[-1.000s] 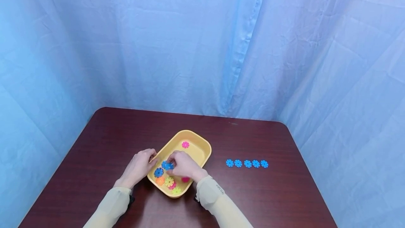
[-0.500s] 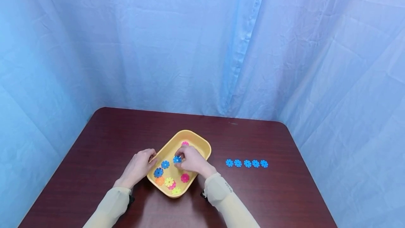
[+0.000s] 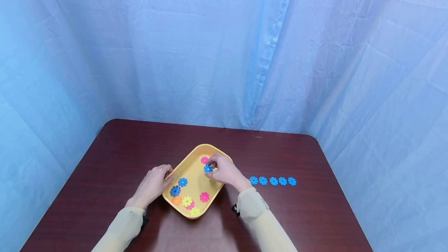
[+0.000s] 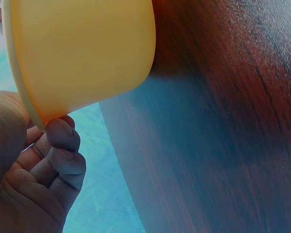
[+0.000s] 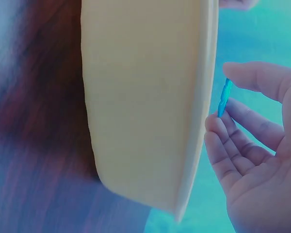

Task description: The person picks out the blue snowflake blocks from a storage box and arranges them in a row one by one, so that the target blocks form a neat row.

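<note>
My left hand (image 3: 153, 185) grips the left rim of a yellow plastic tub (image 3: 196, 158); in the left wrist view the thumb and curled fingers (image 4: 63, 133) pinch that rim. Between thumb and fingers, my right hand (image 3: 225, 170) holds a blue notched plastic disc (image 3: 208, 168) by its edges, over the tub's right side. The right wrist view has the disc (image 5: 225, 97) edge-on, above the rim. Inside the tub lie two blue discs (image 3: 182, 182), an orange one (image 3: 177, 200), yellow ones (image 3: 187, 201) and pink ones (image 3: 204, 196), some overlapping.
To the right of the tub, a straight row of several blue discs (image 3: 273, 181) lies on the dark red-brown table (image 3: 308, 213). Light blue curtains (image 3: 196, 49) hang behind the table and at both sides.
The right hand has lifted the blue disc from beside the other blue ones and moved it right and away, towards the tub's right rim. The left hand and the tub stay put.
</note>
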`<state>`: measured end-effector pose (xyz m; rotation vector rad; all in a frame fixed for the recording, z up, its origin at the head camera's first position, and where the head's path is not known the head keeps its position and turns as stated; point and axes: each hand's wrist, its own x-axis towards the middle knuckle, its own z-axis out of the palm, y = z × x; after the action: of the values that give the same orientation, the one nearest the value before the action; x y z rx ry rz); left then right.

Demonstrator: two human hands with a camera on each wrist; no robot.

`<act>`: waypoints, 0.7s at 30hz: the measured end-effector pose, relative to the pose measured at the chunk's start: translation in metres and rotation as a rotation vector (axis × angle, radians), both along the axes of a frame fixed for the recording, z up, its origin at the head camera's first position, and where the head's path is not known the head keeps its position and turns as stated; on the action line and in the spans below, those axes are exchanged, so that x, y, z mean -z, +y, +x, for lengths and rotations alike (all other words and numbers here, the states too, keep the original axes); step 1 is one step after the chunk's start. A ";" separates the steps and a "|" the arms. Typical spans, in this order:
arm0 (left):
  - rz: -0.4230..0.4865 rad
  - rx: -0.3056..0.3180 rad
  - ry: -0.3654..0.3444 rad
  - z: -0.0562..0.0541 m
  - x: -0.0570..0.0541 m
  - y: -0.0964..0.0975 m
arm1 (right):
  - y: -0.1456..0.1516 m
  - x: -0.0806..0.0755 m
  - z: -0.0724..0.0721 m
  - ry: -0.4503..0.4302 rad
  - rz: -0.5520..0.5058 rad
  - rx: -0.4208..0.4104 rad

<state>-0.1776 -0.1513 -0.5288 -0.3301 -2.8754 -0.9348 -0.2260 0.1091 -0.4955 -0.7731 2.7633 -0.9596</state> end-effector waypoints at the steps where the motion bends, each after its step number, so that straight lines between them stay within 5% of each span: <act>1: 0.000 -0.001 -0.001 0.000 0.000 0.000 | 0.002 -0.001 -0.001 0.003 -0.005 0.006; 21: 0.007 0.001 0.000 -0.001 0.002 0.000 | 0.064 -0.006 -0.011 0.029 -0.070 0.150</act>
<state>-0.1787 -0.1511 -0.5307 -0.3305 -2.8716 -0.9451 -0.2373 0.1735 -0.4896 -0.6009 2.8603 -1.0851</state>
